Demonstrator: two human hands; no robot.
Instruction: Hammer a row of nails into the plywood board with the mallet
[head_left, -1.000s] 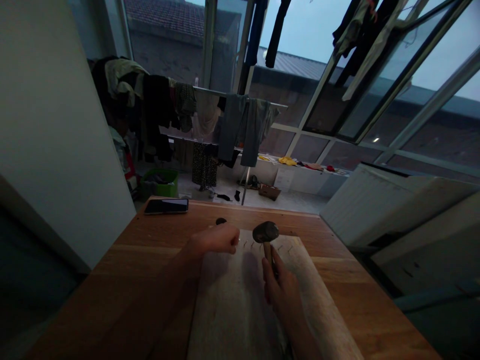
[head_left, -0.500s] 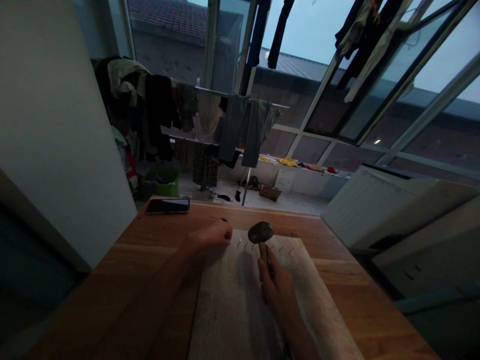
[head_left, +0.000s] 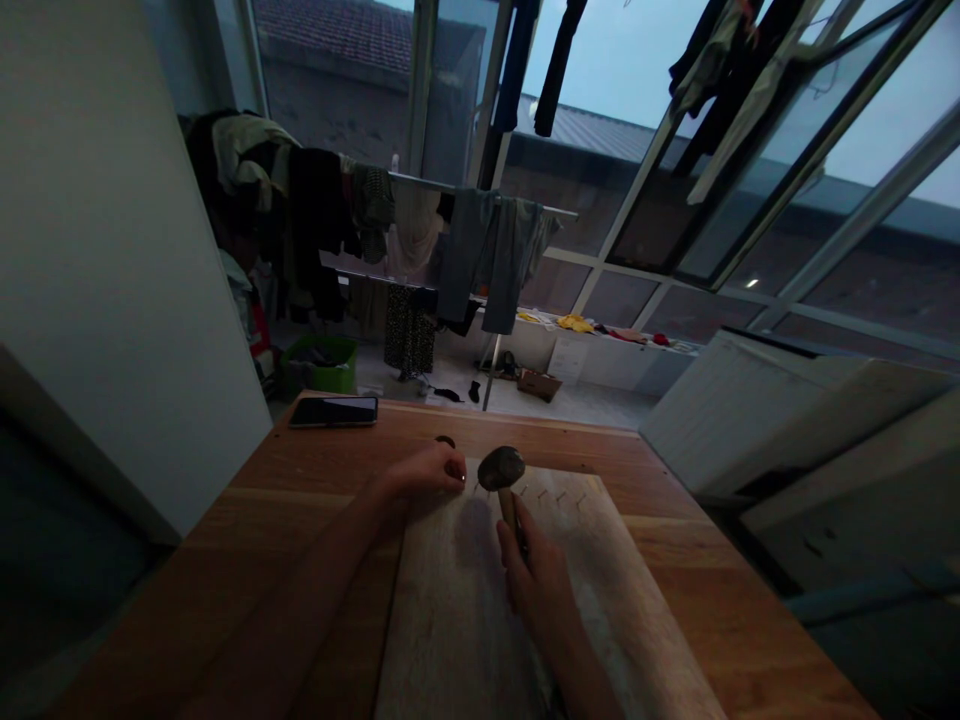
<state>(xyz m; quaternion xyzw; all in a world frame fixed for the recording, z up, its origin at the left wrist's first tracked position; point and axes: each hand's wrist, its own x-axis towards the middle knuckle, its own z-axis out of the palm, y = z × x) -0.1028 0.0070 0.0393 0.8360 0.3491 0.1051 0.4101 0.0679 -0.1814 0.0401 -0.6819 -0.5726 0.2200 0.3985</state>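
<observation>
My right hand (head_left: 536, 565) is wrapped round the wooden handle of a hammer (head_left: 501, 468), whose dark metal head hovers over the far part of a pale wooden board (head_left: 457, 590). At the board's far left corner my left hand (head_left: 427, 470) pinches a nail (head_left: 463, 479); only a small glint of it shows at the fingertips. A row of several thin nails (head_left: 562, 498) stands along the board's far edge, some of them leaning or bent. The hammer head hides part of this row.
The board lies on a brown wooden table (head_left: 697, 540). A phone (head_left: 334, 411) rests at the table's far left corner. Just behind my left hand is a small dark round object (head_left: 445, 440). Beyond the table stand a laundry rack (head_left: 480, 190) and a green basket (head_left: 330, 365).
My right hand and the hammer have moved left, closer to my left hand. My left hand stays at the board's corner, fingers still pinched.
</observation>
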